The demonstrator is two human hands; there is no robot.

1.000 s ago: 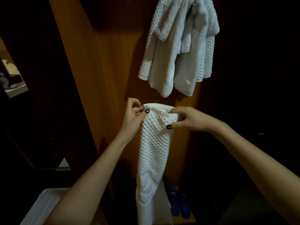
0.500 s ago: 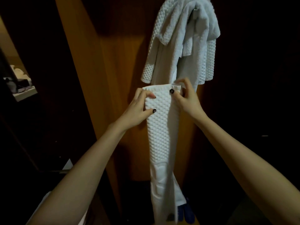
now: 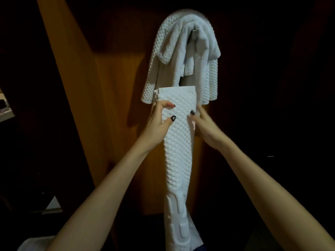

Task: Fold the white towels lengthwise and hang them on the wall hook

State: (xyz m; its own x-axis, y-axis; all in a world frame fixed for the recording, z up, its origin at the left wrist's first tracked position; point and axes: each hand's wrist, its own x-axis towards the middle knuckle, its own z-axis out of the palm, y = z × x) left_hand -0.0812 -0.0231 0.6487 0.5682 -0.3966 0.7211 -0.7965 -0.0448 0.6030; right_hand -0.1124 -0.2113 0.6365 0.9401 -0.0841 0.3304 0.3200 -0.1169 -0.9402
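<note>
The folded towel (image 3: 178, 134) hangs in a long narrow strip from my hands, its top edge just below the hung towels (image 3: 183, 57) draped on the hook above. My left hand (image 3: 159, 122) pinches its left edge; my right hand (image 3: 204, 127) grips the right edge. Lengthwise folding looks done; lifting it onto the hook remains, against the wooden panel (image 3: 116, 98).

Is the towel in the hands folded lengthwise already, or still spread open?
Folded. The held towel hangs as one narrow strip, gripped near its top by the left hand and right hand, below the hung towels.
</note>
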